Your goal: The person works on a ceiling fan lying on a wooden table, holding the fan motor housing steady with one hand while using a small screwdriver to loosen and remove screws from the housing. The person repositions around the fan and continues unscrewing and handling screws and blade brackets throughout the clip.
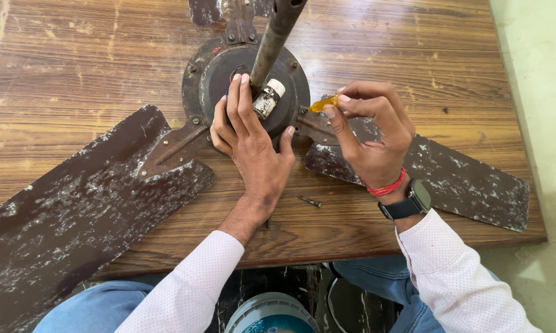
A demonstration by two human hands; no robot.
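1. An old ceiling fan [241, 86] lies on a scratched wooden table [93, 55], its round motor housing near the far edge and its down rod [275, 34] rising toward the camera.
2. The left hand [250, 139] rests on the housing, fingers spread and laid flat, the fingertips just beside a small white-capped cylinder [268, 98] (a capacitor, by the look of it) at the rod's base.
3. The right hand [370, 132] pinches a small amber screwdriver handle [323, 103] between thumb and forefinger, over the bracket of the right blade [451, 176].
4. The left blade [74, 216] juts past the table edge; a loose screw [310, 201] lies on the wood near the left wrist.
5. The fan looks heavy, stiff and grimy: best steadied at the housing, not the thin, flaking blades. The tool is light and likely slippery, so a firm pinch suits it.
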